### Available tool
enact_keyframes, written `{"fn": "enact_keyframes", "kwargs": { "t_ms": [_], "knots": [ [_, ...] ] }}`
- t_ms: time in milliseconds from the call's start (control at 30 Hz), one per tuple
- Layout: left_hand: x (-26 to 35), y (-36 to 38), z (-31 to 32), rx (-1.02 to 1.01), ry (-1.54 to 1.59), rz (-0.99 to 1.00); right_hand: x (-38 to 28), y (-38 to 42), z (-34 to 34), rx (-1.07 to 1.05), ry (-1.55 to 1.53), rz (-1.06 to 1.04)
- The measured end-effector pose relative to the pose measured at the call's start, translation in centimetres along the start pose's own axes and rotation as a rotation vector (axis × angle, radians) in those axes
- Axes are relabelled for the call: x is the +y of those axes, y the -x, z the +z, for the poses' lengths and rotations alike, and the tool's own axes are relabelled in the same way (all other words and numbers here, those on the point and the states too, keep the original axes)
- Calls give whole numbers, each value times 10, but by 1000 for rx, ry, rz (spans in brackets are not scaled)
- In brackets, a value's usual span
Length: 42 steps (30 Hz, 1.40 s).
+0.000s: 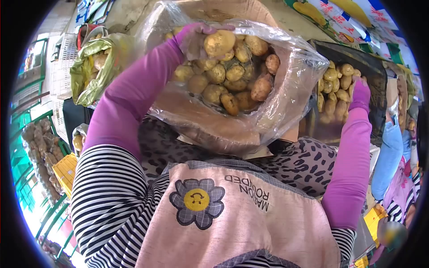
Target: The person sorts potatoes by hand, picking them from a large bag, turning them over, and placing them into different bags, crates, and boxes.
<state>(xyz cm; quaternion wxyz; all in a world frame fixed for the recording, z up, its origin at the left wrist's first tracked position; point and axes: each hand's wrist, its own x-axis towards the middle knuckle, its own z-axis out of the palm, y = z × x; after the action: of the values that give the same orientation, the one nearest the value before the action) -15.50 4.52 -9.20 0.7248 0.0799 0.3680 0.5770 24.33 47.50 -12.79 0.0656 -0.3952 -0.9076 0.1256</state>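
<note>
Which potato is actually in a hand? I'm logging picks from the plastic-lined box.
The large round potato at the top of the heap; the left hand curls over it, while the others lie loose in the plastic liner below.

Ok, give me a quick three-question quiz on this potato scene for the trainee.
1. True or false: the left hand grips a potato over the plastic-lined box.
2. Where is the right hand? A) on the apron; B) on the potatoes in the dark tray; C) in the yellow crate.
3. What colour are both sleeves?
Key: 1 true; 2 B; 3 purple.
</note>
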Motion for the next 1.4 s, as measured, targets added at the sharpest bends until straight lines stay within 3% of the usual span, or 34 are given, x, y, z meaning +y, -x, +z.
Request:
{"fn": "enact_keyframes", "kwargs": {
  "t_ms": [67, 100, 133, 167, 200, 233, 267, 333, 367, 433, 500, 633, 667, 700, 733, 767, 833, 900, 933, 1000, 1033, 1100, 1167, 1200, 1233, 1267, 1333, 1367, 1400],
  "knots": [
    [-2, 4, 24, -15, -128, 33, 42, -1, 14, -122, 164, 57],
    [-6, 5, 29, -20, -185, 49, -4, 11, 6, 28, -4, 71],
    [-10, 6, 36, -59, -505, 200, -77, 26, -10, 177, -167, 85],
    [-13, 5, 42, -49, -819, 366, -114, 32, -14, 338, -250, -189],
    [-14, 11, 65, -10, -520, 250, -180, 52, -42, 346, -159, -329],
    [-19, 13, 74, -67, -697, 368, -223, 70, -53, 349, -263, -568],
    [-24, 15, 84, -106, -876, 504, -260, 87, -59, 184, -385, -679],
    [-31, 22, 108, -110, -1249, 734, -315, 138, -55, 121, -347, -891],
    [-38, 31, 113, -63, -1198, 682, -330, 153, -53, 101, -325, -974],
    [-51, 50, 125, 34, -1085, 585, -331, 156, -35, 72, -514, -875],
    [-66, 58, 142, 8, 108, -52, -332, 163, -30, -52, -688, -759],
    [-100, 64, 149, 313, -794, 526, -333, 180, -42, -371, -954, -427],
    [-107, 65, 152, 385, -926, 775, -336, 186, -46, -427, -1016, -326],
    [-106, 65, 162, 388, -1053, 801, -337, 191, -48, -483, -1077, -219],
    [-103, 67, 173, 391, -1181, 823, -334, 190, -33, -429, -979, -538],
    [-104, 68, 178, 392, -1311, 841, -327, 194, -25, -501, -1021, -475],
    [-100, 62, 163, 288, -1279, 806, -330, 207, -42, -647, -1108, -337],
    [-86, 65, 158, 222, -964, 570, -328, 215, -52, -819, -1374, -217],
    [-83, 64, 155, 289, -541, 317, -325, 215, -54, -920, -1549, -192],
    [-92, 49, 131, 344, -836, 405, -323, 207, -52, -1076, -1833, -262],
    [-98, 41, 125, 368, -987, 447, -322, 205, -50, -1005, -1859, -211],
    [-108, 37, 117, 188, -697, 500, -323, 205, -45, -840, -1921, -96],
    [-103, 65, 171, 178, -101, 240, -328, 207, -49, -673, -1847, 12],
    [-105, 66, 172, 113, -14, 261, -329, 206, -47, -562, -1725, 63],
    [-108, 68, 171, 179, -466, 537, -331, 204, -45, -459, -1600, 110],
    [-112, 69, 170, 240, -926, 804, -324, 196, -45, -343, -1206, -37],
    [-116, 69, 163, 365, -1457, 976, -320, 192, -32, -176, -1162, -92],
    [-118, 69, 156, 435, -1517, 891, -317, 192, -28, -89, -1138, -116],
    [-118, 68, 157, 409, -1433, 843, -317, 188, -41, -178, -1049, -25]
  ]
}}
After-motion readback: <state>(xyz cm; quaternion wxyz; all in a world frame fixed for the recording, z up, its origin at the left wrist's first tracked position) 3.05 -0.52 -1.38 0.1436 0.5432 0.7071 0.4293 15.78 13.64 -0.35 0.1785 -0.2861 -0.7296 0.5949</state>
